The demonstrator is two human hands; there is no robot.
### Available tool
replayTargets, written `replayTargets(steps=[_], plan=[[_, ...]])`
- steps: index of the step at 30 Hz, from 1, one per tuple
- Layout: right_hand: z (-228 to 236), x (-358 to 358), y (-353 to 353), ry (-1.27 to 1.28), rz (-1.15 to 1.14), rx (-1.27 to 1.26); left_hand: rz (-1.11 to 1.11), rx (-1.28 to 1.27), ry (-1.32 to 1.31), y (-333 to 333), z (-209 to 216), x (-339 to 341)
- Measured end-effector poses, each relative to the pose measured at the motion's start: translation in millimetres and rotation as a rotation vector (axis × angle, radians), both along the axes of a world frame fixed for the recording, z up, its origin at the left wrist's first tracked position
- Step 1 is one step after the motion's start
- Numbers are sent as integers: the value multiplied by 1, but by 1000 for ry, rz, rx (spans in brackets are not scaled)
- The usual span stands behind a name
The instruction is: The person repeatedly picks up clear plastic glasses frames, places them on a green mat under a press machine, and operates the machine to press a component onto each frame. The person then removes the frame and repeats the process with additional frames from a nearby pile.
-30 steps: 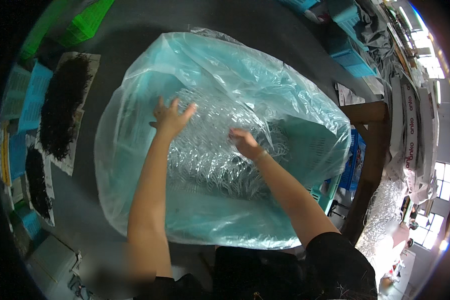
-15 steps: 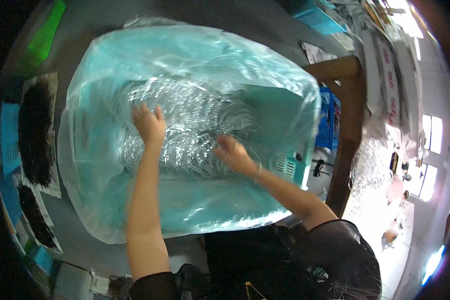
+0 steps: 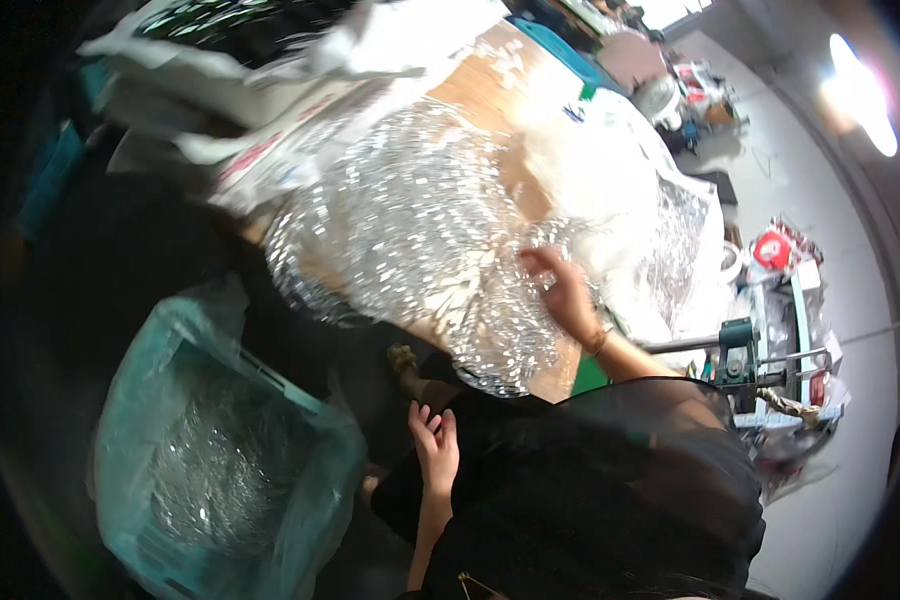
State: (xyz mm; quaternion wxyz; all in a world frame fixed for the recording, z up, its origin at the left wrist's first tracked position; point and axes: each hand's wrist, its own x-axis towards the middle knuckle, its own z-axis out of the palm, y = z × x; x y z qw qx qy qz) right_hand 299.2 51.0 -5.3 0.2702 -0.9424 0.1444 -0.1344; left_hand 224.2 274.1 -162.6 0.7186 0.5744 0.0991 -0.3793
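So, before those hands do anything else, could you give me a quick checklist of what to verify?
1. Left hand free: ok, it looks empty, fingers loosely spread.
2. Right hand gripping the shiny strand pile: cannot tell, it is blurred.
3. Pile wholly on the table: not ok, its near side seems to droop over the edge.
4. Teal crate open on top: ok, more strands show inside.
5. Clear liner covering the crate's whole rim: not ok, one stretch looks bare.

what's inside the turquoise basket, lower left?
A loose heap of clear, shiny strands, with a translucent plastic liner draped over the turquoise basket's sides. The heap hides the bottom; anything beneath can't be seen.
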Motion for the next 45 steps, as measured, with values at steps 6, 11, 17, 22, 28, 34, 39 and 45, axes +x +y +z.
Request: replayTargets(steps=[6,11,17,22,28,34,39,45], plan=[[-60,-69,-166,278,-416,194,-87,-63,41,-70,31,-17],[-92,-62,-191,379,-551,330,24,151,-58,-117,10,-5],[-59,-85,-159,425,-130,573,175,-151,-13,-127,22,17],[-33,-88,-130,662,63,1002,76,101,-77,-80,54,14],[-61,-109,-63,629,-60,1023,268,162,-211,-47,56,10],[-37,-120,-13,850,123,654,221,460,-627,-12,20,17],[-74,-75,84,1015,212,972,437,512,-478,94,13,23],[-150,9,266,806,536,589,652,610,-386,274,-78,63]])
